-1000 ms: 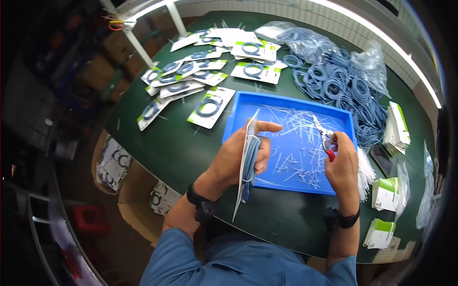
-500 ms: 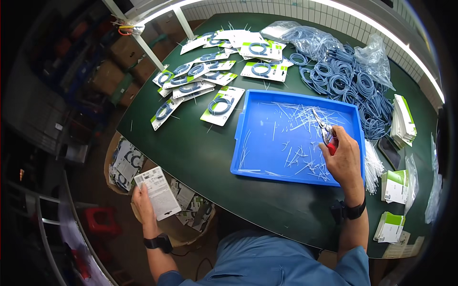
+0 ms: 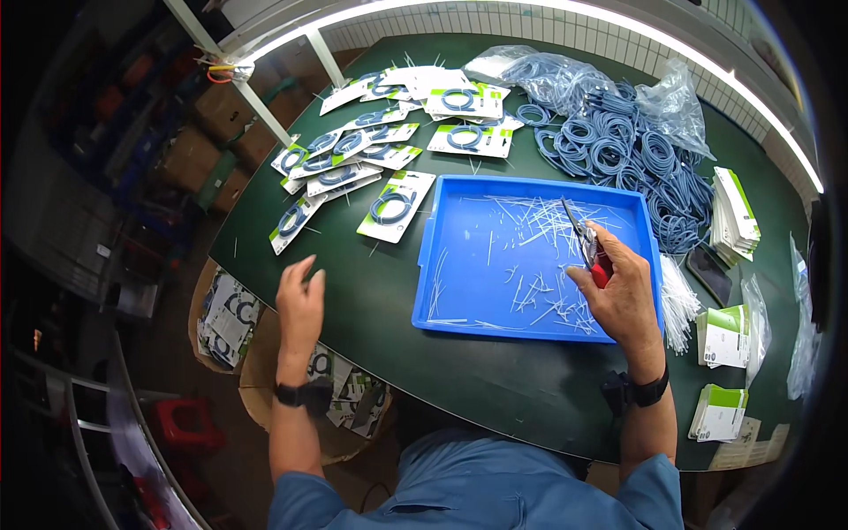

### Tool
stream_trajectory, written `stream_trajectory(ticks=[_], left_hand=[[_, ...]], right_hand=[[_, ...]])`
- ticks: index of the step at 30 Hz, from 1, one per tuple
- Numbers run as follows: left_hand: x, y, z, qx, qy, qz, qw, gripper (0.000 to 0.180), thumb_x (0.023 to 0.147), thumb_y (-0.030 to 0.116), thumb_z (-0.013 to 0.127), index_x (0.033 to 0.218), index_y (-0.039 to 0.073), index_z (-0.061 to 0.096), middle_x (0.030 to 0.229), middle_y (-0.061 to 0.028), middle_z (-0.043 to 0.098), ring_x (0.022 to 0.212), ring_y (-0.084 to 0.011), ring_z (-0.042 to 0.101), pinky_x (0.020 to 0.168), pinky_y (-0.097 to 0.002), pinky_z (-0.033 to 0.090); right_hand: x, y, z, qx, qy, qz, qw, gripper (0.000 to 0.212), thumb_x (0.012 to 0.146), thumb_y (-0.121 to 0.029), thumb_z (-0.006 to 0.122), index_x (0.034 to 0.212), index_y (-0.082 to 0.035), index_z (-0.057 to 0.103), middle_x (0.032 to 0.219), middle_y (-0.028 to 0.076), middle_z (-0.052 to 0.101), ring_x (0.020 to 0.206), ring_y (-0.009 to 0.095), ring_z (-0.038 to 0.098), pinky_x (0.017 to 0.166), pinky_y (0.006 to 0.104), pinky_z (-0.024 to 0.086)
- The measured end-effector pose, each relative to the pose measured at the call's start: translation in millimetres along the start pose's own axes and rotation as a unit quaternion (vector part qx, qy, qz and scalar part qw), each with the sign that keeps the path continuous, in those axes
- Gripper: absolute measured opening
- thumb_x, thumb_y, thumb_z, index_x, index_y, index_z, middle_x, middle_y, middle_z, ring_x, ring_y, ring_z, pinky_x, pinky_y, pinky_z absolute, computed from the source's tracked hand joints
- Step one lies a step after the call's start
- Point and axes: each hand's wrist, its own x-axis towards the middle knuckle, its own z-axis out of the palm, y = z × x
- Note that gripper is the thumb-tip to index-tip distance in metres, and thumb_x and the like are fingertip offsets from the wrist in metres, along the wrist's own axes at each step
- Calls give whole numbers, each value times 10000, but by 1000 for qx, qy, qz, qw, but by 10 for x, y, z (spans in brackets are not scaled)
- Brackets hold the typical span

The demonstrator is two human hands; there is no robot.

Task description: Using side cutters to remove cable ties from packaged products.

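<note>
My left hand is empty, fingers apart, over the table's left front edge. Its nearest carded cable lies just beyond, with another carded cable to the right. In my right hand is a pair of cutting pliers with red handles, jaws pointing away from me. The pliers are above the right side of a blue tray. White cable-tie offcuts lie scattered in that tray. A bundle of white cable ties sits by the tray's right side.
Several more carded cables are piled at the back left. Coiled blue cables with clear plastic bags fill the back right. Stacks of cards stand on the right beside a dark phone-like object. Cardboard boxes hold carded cables below the edge.
My left hand has let go of the carded pack it held over the box and moved up toward the table. My right hand still holds the pliers above the tray.
</note>
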Motion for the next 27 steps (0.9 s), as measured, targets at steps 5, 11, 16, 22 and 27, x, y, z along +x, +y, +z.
stream_trajectory(ticks=[5, 11, 16, 22, 27], left_hand=[[670, 390, 703, 57, -74, 198, 976, 377, 915, 154, 746, 1256, 11, 670, 1205, -191, 666, 1133, -361, 637, 990, -432, 518], [1052, 261, 1441, 293, -164, 228, 914, 615, 864, 270, 767, 1406, 52, 574, 1186, -197, 674, 1166, -396, 586, 985, -468, 517], [1126, 129, 1564, 345, -132, 205, 907, 634, 886, 272, 723, 1442, 41, 524, 1129, -221, 684, 1068, -418, 614, 940, -483, 535], [1069, 344, 1094, 254, -26, 102, 961, 426, 986, 193, 611, 1330, -55, 580, 1095, -223, 731, 912, -375, 723, 824, -470, 588], [771, 797, 675, -274, -15, -1, 962, 328, 1046, 178, 556, 1264, -58, 619, 1115, -174, 738, 918, -273, 748, 846, -401, 603]], right_hand=[[19, -153, -114, 41, -61, 60, 995, 646, 837, -138, 863, 1410, 27, 613, 1112, 179, 747, 955, 195, 696, 888, 331, 552], [-23, -111, -143, 3, -59, 31, 998, 674, 837, -175, 878, 1424, 16, 609, 1160, 210, 741, 980, 249, 713, 910, 338, 553], [-62, -56, -145, -7, -38, 6, 999, 698, 852, -218, 867, 1450, 9, 587, 1143, 225, 732, 975, 325, 719, 907, 379, 554], [-91, -163, -169, -41, -86, 54, 994, 740, 899, -256, 804, 1522, 1, 499, 1113, 236, 694, 978, 377, 683, 904, 430, 535], [-129, -345, -205, -16, -125, 52, 991, 769, 916, -233, 754, 1573, -10, 421, 1143, 253, 657, 1015, 390, 657, 934, 437, 514]])
